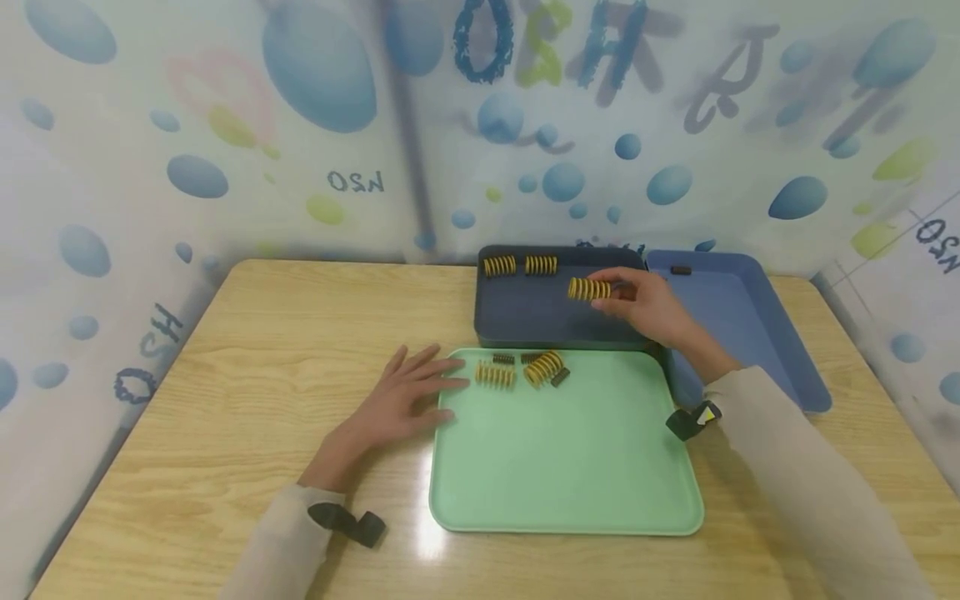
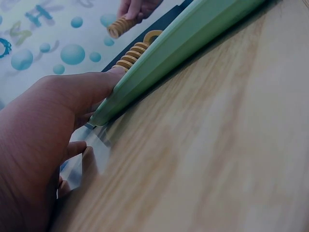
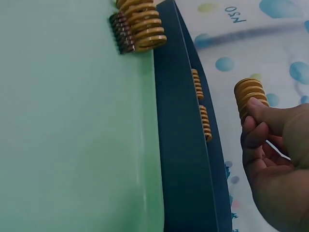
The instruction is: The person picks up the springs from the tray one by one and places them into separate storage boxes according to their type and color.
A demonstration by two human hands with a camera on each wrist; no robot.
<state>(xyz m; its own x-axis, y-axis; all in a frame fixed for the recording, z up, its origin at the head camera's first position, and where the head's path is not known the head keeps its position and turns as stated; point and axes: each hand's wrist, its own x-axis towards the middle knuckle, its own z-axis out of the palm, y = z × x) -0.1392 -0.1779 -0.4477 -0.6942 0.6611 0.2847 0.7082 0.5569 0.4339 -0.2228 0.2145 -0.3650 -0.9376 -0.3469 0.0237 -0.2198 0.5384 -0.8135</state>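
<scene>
Just right of centre in the head view, the right hand (image 1: 651, 307) pinches a yellow spring (image 1: 589, 289) by one end between thumb and fingertips, its grip curled snugly round the coil, and holds it over the dark blue tray (image 1: 525, 321). The right wrist view shows the same spring (image 3: 250, 96) standing out from the fingertips (image 3: 256, 113), clear of the tray's rim. Two more yellow springs (image 1: 520, 266) lie side by side along the far edge of that tray. The left hand (image 1: 405, 398) lies flat on the bench (image 1: 225, 400) at centre left, its grip open and holding nothing, fingertips touching the near left corner of the green tray (image 1: 562, 467). On the green tray's upper edge sit other yellow springs (image 1: 517, 371) and small dark springs (image 1: 559, 377). A lighter blue tray (image 1: 742, 317) lies at the upper right.
</scene>
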